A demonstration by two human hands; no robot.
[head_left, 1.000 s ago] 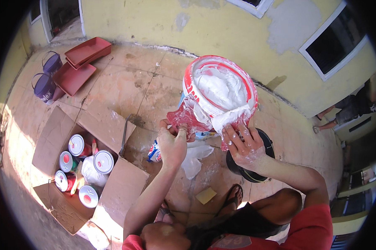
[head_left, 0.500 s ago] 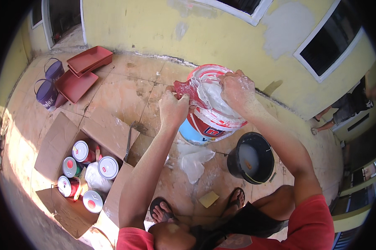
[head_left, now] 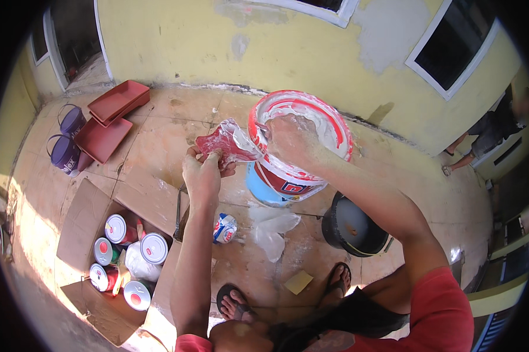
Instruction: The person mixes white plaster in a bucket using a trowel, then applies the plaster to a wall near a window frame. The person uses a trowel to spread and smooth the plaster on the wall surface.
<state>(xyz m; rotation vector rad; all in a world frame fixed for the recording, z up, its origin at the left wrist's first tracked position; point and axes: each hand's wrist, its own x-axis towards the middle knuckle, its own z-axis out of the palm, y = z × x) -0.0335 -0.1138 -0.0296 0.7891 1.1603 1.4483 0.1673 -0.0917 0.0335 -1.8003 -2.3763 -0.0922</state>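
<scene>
Fingers of the left hand (head_left: 203,176) are closing firmly on a red scraper (head_left: 210,144), near the centre of the frame, and its right part is carrying a smear of white paste. At the upper centre, the right hand (head_left: 297,139) is lying over the mouth of a paste bucket (head_left: 264,183); its fingers are curling, but its own arm and back are hiding the grip, so I cannot tell whether it is holding something. As far as I can judge, the work is being somewhere in its middle: the bucket is standing without its lid, paste is already coating the scraper, and a quantity of white paste (head_left: 317,119) is remaining inside. The scraper's right end is reaching close to the bucket rim; whether they are touching, I cannot say. Behind, along the top of the frame, the yellow wall (head_left: 176,41) is showing grey patches, and nobody is spreading paste on it now. Right of centre, a black bucket (head_left: 331,227) is holding cloudy liquid.
</scene>
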